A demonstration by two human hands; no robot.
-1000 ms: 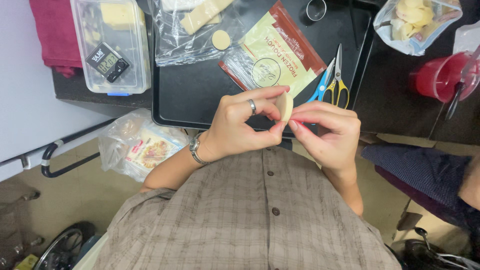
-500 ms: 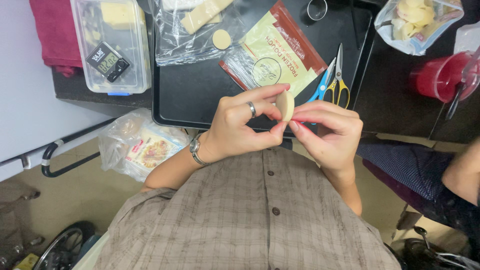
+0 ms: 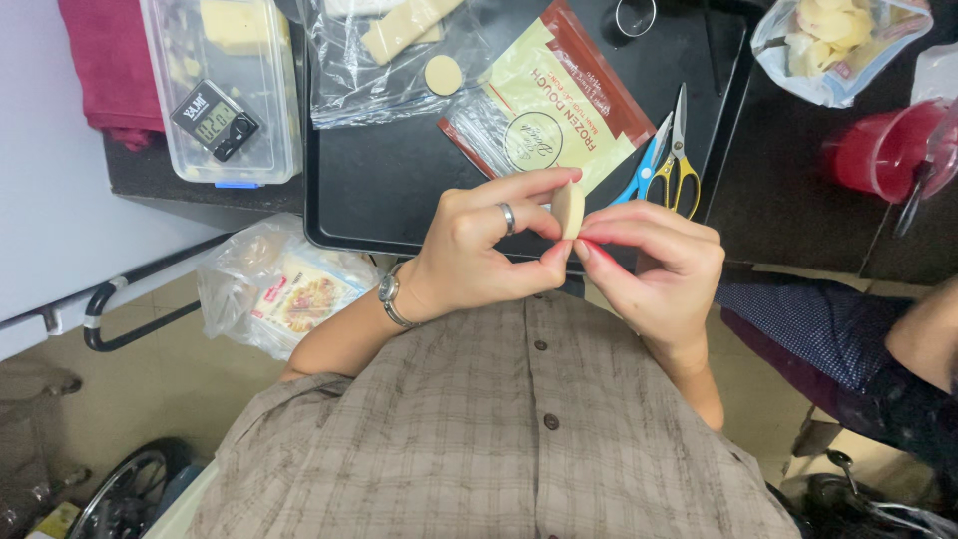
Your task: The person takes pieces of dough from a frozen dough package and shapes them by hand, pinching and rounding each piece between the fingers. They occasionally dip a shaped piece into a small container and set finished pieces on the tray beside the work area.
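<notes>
Left hand (image 3: 479, 240), right hand (image 3: 659, 265), one dough disc (image 3: 568, 209), two scissors (image 3: 667, 160)

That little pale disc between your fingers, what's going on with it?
A person in a plaid shirt holds a small round dough disc edge-on between both hands: the left hand pinches it with thumb and forefinger, and the right hand grips its other side. Below lies a black tray with an opened dough pouch, scissors and a clear bag beside another disc.
</notes>
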